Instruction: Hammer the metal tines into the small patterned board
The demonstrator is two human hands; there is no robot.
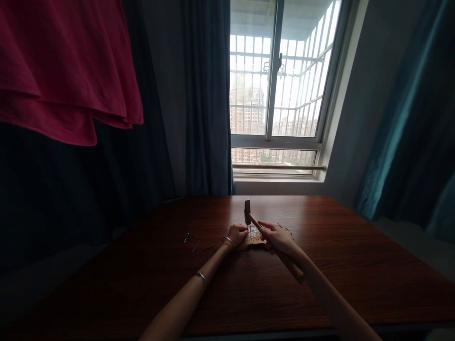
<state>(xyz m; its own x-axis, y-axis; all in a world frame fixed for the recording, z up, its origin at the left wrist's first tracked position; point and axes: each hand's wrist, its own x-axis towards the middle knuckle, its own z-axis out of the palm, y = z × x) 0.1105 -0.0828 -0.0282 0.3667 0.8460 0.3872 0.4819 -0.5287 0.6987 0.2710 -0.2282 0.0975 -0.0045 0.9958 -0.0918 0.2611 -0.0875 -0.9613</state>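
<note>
Head view, only one I've got. Dim room, backlit by the window (277, 94), so detail at the hands is poor.

Right hand (279, 237): closed full around the wooden handle of a hammer (247, 211), gripped partway up, with the butt end sticking back toward the forearm. The head is poised just above the work, not down on it.

Left hand (237, 234): fingers curled, tips bunched right under the hammer head at the left edge of a small pale board (256, 240). I can't tell if it pinches a pin or just steadies the board; too small and dark.

The board lies flat on the table (320, 284), mid-table, between both hands and touching the left one.

A few thin metal pins (191, 238) lie loose on the table, well left of the hands.

Progress, my read: hammering is mid-way. The board's top looks speckled, maybe already worked, but I can't confirm it. The loose pins suggest more to go.
</note>
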